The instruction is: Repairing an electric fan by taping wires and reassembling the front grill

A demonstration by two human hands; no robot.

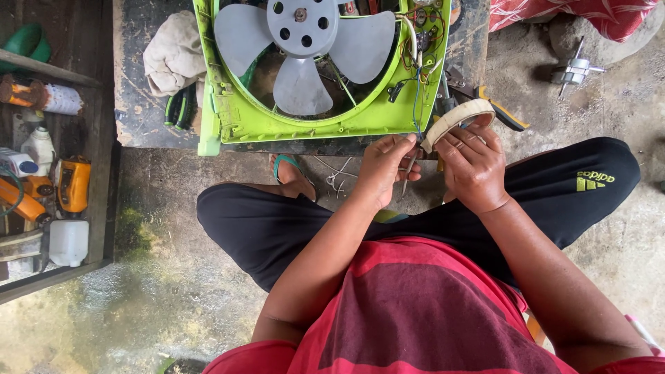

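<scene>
From the head camera, the right hand (472, 168) is closed around a roll of pale tape (457, 116), just off the near edge of the dark workbench (138, 90). The left hand (388, 166) pinches a thin metal tool (409, 172), mostly hidden by its fingers, beside blue wires (416, 104) trailing from the green fan housing (228, 118). The housing's top is cut off; pliers (179, 107) lie beside a rag (173, 55).

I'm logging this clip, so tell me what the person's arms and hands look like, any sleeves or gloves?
Both arms are bare to the shoulder. The left hand and right hand wear no gloves, and no watch or rings show. The red shirt has darker maroon stripes.
</scene>
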